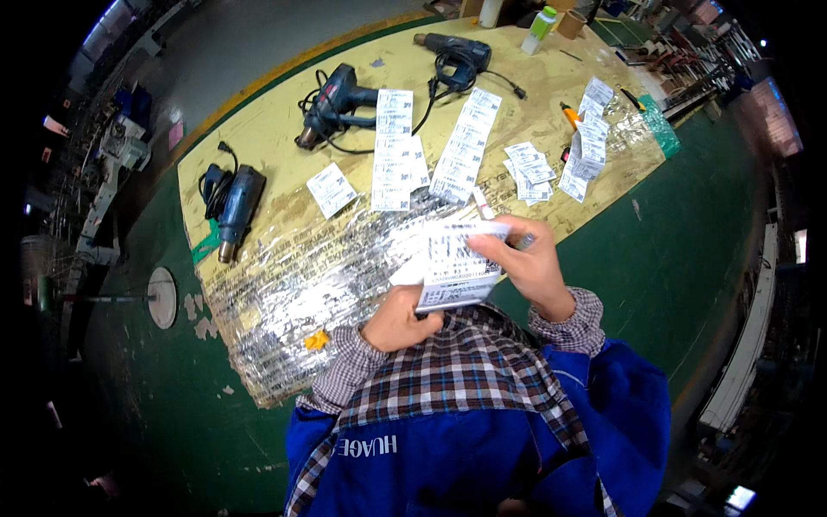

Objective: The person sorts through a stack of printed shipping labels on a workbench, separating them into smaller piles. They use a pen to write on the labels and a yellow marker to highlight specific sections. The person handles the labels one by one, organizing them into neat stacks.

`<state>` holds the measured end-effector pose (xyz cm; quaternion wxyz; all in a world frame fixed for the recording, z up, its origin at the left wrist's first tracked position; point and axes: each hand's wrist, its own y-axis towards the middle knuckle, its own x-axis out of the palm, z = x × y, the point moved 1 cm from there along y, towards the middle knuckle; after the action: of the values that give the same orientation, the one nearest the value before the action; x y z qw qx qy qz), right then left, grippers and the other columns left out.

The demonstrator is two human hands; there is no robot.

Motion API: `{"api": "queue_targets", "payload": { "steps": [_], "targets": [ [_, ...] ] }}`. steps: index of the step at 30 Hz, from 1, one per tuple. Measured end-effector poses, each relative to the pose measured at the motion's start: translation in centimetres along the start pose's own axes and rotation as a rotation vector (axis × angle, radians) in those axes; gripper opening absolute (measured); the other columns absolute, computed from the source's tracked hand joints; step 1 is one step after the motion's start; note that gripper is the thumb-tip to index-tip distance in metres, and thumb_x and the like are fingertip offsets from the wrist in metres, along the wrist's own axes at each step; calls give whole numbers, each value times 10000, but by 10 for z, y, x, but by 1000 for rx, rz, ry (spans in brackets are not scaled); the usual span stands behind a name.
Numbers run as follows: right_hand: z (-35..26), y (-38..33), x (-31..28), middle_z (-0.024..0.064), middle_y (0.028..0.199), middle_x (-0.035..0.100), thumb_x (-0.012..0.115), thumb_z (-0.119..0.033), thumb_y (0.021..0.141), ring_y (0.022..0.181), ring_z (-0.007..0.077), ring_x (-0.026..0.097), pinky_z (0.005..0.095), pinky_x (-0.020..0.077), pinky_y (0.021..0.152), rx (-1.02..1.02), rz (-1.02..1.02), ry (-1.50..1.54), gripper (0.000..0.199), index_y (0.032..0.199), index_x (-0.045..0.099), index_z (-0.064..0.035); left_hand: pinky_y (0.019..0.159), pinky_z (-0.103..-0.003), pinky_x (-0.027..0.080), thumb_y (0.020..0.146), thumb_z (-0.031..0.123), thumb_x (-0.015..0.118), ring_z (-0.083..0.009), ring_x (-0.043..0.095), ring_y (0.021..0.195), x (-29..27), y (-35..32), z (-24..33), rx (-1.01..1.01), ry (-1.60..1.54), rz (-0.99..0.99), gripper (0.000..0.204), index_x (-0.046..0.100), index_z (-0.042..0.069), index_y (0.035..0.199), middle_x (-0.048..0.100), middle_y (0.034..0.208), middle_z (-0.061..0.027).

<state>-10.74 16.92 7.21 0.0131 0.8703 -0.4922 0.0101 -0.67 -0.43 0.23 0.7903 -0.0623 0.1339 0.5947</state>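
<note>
Centre of the frame, just above the plaid cuffs: both hands hold a stack of white printed labels [452,267] in the air over the near edge of the counter [276,112]

Left hand [398,320] sits below and left of the stack, fingers curled closed around its lower left corner, acting as the support

Right hand [527,263] comes in from the right; thumb and fingers pinch the top sheet at its upper right edge. A thin dark stick, perhaps a pen, seems tucked in this hand, too small to be sure

The stack lies directly between the two hands, touching both. The right fingers are nearer the loose top sheet, the left nearer the bound lower edge

Long axis of the stack runs from lower left to upper right of the frame, tilted, printed face turned up toward the camera. Upper end points toward the far rows of labels

On the counter beyond: crinkled silver foil sheet [284,293] at centre left, long label strips [465,146] at upper centre, smaller label piles [530,168] at upper right, three dark blue heat guns [237,207] with cords at upper left
</note>
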Motion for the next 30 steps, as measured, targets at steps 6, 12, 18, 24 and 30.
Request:
{"api": "queue_targets", "payload": {
  "steps": [6,12,18,24,30],
  "targets": [
    [2,14,3,44,749,660,657,-125,839,622,32,559,179,406,500,-11,88,-52,173,898,657,38,659,-273,500,925,195,528,-133,633,765,-1,0,18,-87,-374,84,274,620,-46,1016,677,890,-122],
    [15,9,-1,51,778,668,663,-125,831,639,53,578,196,428,532,-34,9,-10,167,906,664,25,628,-254,491,935,201,518,-114,621,731,12,0,13,-124,-443,280,280,630,-52,980,680,845,-111],
    [16,7,-4,90,825,684,658,-120,831,702,90,623,227,485,586,40,22,-10,182,926,671,34,647,-234,492,922,184,546,-98,617,772,16,5,12,-187,-542,231,260,625,-49,1006,677,894,-100],
    [18,14,-7,95,816,683,649,-118,836,684,94,628,226,488,556,-12,64,26,181,913,667,44,716,-238,497,914,130,553,-101,609,849,19,4,17,-182,-702,173,234,600,-58,1046,655,990,-106],
    [14,18,-14,99,814,682,649,-119,837,688,101,633,227,495,563,-37,89,44,190,913,662,54,722,-241,496,914,129,553,-108,609,849,24,5,15,-161,-721,130,233,597,-58,1046,655,985,-110]
  ]
}}
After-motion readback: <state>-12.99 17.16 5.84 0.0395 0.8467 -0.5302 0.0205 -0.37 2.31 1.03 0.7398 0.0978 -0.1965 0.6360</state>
